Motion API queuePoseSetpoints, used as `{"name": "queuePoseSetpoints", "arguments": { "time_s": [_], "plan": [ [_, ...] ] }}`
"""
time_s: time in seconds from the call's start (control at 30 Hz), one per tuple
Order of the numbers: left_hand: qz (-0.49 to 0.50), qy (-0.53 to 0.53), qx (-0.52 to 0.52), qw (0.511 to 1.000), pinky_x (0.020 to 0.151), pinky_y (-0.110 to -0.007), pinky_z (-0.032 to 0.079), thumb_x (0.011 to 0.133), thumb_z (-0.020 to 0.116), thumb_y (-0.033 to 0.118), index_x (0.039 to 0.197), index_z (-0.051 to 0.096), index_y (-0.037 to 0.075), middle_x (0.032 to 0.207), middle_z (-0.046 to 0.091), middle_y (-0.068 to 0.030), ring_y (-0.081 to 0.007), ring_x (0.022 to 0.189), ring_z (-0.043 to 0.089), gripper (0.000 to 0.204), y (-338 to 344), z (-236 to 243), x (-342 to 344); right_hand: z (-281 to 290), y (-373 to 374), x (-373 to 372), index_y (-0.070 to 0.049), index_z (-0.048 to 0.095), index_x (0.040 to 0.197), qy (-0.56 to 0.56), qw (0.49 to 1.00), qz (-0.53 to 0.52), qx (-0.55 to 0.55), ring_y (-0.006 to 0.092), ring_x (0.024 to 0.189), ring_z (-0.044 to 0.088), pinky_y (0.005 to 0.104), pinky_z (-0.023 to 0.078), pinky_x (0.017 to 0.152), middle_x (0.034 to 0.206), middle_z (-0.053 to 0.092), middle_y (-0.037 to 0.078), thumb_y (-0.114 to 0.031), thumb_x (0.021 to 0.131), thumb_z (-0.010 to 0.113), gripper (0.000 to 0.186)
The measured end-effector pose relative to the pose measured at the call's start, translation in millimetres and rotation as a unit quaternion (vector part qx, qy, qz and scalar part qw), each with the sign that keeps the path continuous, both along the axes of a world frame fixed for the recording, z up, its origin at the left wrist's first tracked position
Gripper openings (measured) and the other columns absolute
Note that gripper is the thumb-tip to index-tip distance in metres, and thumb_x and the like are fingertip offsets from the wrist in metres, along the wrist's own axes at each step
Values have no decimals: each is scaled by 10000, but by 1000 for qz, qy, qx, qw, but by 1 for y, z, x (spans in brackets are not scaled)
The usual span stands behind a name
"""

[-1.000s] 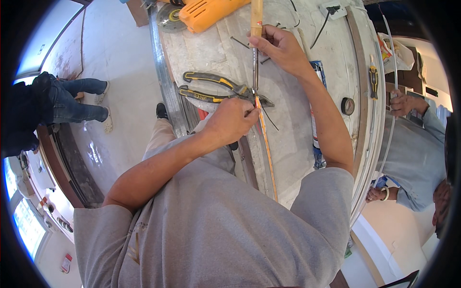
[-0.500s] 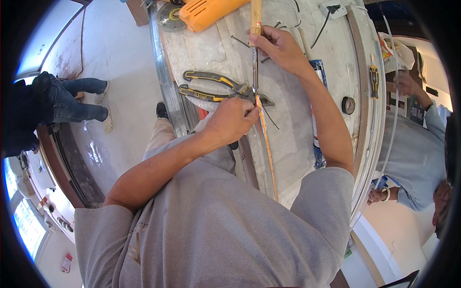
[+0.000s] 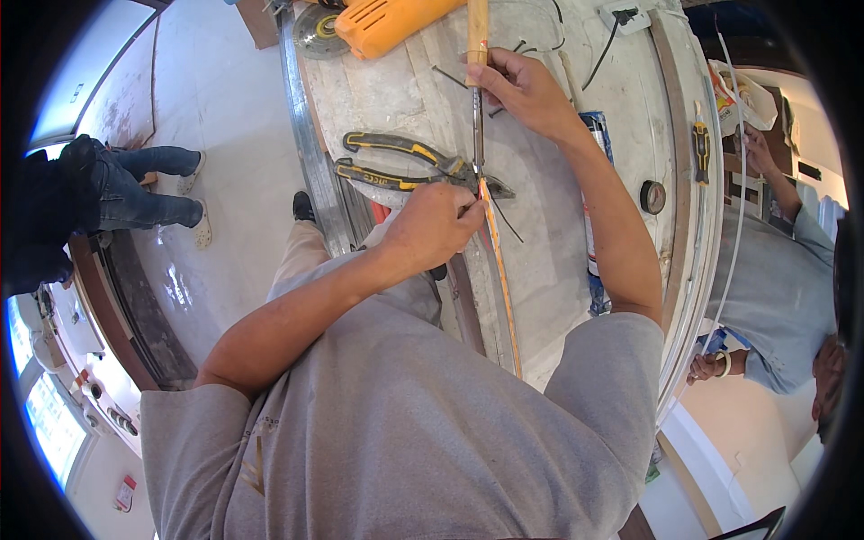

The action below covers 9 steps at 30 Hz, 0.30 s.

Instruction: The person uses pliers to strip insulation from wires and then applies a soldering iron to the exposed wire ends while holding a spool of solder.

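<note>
My right hand (image 3: 526,90) is closed round the wooden handle of a tool (image 3: 478,43) with a thin metal shaft, which looks like a soldering iron. The shaft points toward me, its end by the top of a narrow orange strip (image 3: 502,279). Fingers pinched together, my left hand (image 3: 436,222) holds the strip near that end; the exact contact of tip and strip is too small to tell. Under the shaft lie open combination pliers (image 3: 396,162) with black and yellow handles, their jaws beside my left fingers. A thin dark wire (image 3: 507,220) runs next to the strip.
An orange power tool (image 3: 387,25) with a cutting disc (image 3: 317,31) lies at the far left of the worktop. Loose nails (image 3: 448,76), a blue-and-white tube (image 3: 592,234), a round black item (image 3: 652,197) and a screwdriver (image 3: 700,153) lie about. People stand left and right.
My two hands, the tool and the strip stay almost in place. At the right, the other person's raised hand has moved up and away from their body.
</note>
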<state>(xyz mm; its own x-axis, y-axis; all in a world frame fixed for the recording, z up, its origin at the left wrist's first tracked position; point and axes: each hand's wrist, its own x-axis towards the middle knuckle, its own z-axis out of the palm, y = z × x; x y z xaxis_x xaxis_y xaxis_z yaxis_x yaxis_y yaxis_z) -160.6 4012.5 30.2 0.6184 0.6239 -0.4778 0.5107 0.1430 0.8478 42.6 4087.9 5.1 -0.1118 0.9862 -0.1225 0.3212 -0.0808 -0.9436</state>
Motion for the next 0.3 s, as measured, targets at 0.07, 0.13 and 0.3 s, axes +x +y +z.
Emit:
{"name": "queuePoseSetpoints", "arguments": {
  "time_s": [0.07,0.13,0.3],
  "plan": [
    [-2,-1,3,1000,523,-390,458,895,535,226,691,606,-57,493,528,-159,-282,447,547,356,0,0,-1,1,0,0,-15,632,922,3,1000,3,0,47,585,457,225,390,530,643,510,-34,-400,903,607,386],
    [-5,-2,6,1000,521,-388,458,895,534,225,692,606,-58,493,529,-158,-277,446,547,355,1,1,0,1,0,0,-14,630,929,5,1000,5,-1,47,588,459,225,391,532,647,511,-33,-400,905,605,388],
    [-6,-1,-4,1000,521,-382,459,897,532,225,699,612,-53,498,539,-155,-253,447,557,352,1,2,0,-1,0,0,-25,626,962,11,1000,13,2,52,597,467,230,408,544,671,529,-28,-397,912,595,377]
  ]
}}
